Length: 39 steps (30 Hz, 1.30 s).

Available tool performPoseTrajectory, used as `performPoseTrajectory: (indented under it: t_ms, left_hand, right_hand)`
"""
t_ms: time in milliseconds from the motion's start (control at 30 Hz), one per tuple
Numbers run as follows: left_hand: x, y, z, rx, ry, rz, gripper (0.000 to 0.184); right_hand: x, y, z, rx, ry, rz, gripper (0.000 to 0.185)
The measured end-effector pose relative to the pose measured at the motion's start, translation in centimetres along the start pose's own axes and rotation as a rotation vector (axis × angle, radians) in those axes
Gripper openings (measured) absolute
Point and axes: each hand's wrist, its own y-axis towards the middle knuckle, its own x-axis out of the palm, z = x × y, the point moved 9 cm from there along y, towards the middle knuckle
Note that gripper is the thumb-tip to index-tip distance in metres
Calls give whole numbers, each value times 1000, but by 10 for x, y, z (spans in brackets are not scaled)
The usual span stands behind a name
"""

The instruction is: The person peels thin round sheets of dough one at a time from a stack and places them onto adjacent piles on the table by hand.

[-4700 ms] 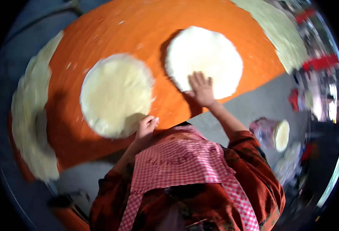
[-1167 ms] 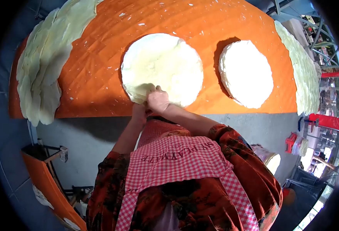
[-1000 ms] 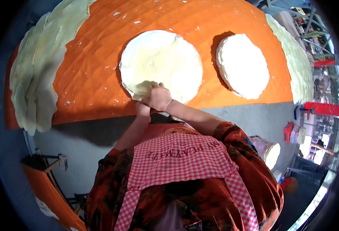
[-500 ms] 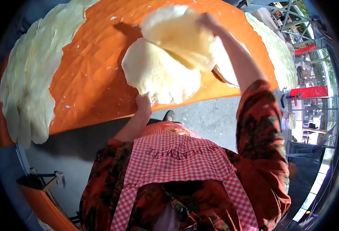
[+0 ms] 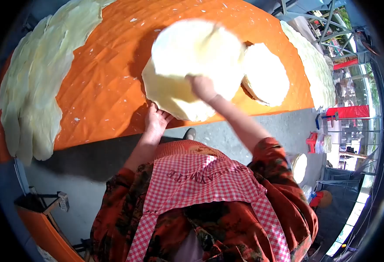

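Observation:
Several thin, round, cream-coloured sheets (image 5: pixel 176 100) lie overlapping on an orange-covered table in front of me. My right hand (image 5: pixel 203 88) is over them with its fingers closed at the near edge of the brightly lit upper sheet (image 5: pixel 192 48). The upper sheet's far part is blurred, with a dark smear on it. My left hand (image 5: pixel 156 120) is palm up at the near left edge of the lower sheet, its fingers apart and the tips close to or just under the rim. To the right sits a stack of similar round sheets (image 5: pixel 266 74).
Overlapping pale sheets cover the left end (image 5: pixel 35 83) and the right far end (image 5: pixel 307 61) of the orange table (image 5: pixel 100 87). White flakes are scattered over the cover. A red stool (image 5: pixel 312 142) stands on the concrete floor at the right. A black-topped stand (image 5: pixel 35 207) is at lower left.
My right hand has come back from the far right toward me, and the upper sheet now lies flatter over the lower one. My left hand has turned palm up, and its fingers have opened.

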Motion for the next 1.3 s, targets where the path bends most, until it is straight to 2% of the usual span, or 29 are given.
performPoseTrajectory:
  t_ms: [33,100,167,200,267,400,500,533,600,733,833,933,1033,1233,1300]
  left_hand:
    - [-3,4,-2,-8,12,15,49]
    - [0,5,0,16,72,-96,46]
    - [1,2,4,63,110,-116,45]
    - [-3,-1,2,48,105,-89,45]
    - [-1,0,4,34,94,-53,46]
    - [14,-4,5,70,138,-175,49]
    - [17,-5,8,33,95,-152,48]
    - [8,-1,11,66,85,-86,48]
    - [-5,13,19,133,72,35,49]
    - [-2,16,31,131,95,88,46]
    - [7,12,34,115,16,6,43]
    - [-2,16,29,134,59,26,41]
    - [1,19,30,142,66,-47,40]
    - [0,14,27,115,1,-64,40]
    - [0,16,29,131,74,-76,34]
  right_hand:
    - [37,-16,-13,-14,-3,-74,30]
    - [61,-34,-30,-70,79,61,27]
    - [73,-30,-19,-2,79,-72,25]
    - [66,-33,-19,39,80,-139,24]
    - [43,-33,-27,41,89,-129,22]
    - [43,-41,-53,-34,83,-153,22]
    - [46,-35,-56,33,118,-222,26]
    - [51,-37,-58,-27,73,-225,26]
    - [58,-37,-53,-6,135,-183,24]
    - [46,-37,-49,71,165,-227,22]
    - [52,-34,-48,35,150,-203,23]
    - [47,-35,-55,-18,145,-157,24]
    - [50,-34,-58,1,156,-166,23]
    - [46,-32,-57,71,227,-204,25]
    - [48,-30,-54,77,258,-202,26]
